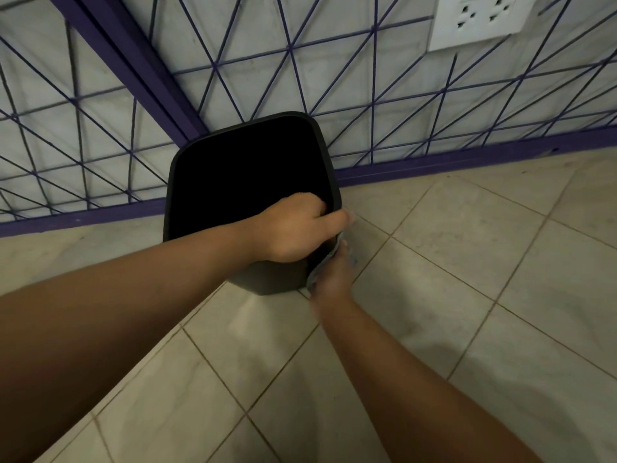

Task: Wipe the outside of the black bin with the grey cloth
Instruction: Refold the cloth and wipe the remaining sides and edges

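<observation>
The floor [467, 269] is made of big, pale square tiles with thin brown lines between them. Behind it stands a light wall [233, 38]. In front of the wall leans a purple metal frame [140, 71] with thin purple wires that cross and make lots of triangles. High up on the right of the wall is a white plug socket [480, 18].

The black bin [267, 275] stands on the floor, right beside the bottom bar of the purple frame. It is tall, with smooth, dull plastic sides and round corners. Its open top faces up toward the camera, and its long side runs from top to bottom, tipped a little toward the person. Inside it looks all dark.

The left hand [293, 228] reaches across and holds the near right part of the bin's top edge. Its fingers curl over the edge and go down inside, and the thumb lies along the outside. That grip is tight around the edge.

The right hand [334, 272] is lower, against the right outer side of the bin. It presses the grey cloth [317, 272] onto the bin's side. The cloth looks soft and crumpled, and only a thin strip of it shows between the hand and the bin. The right hand is blurry, so you cannot tell how its fingers lie on the cloth.
</observation>
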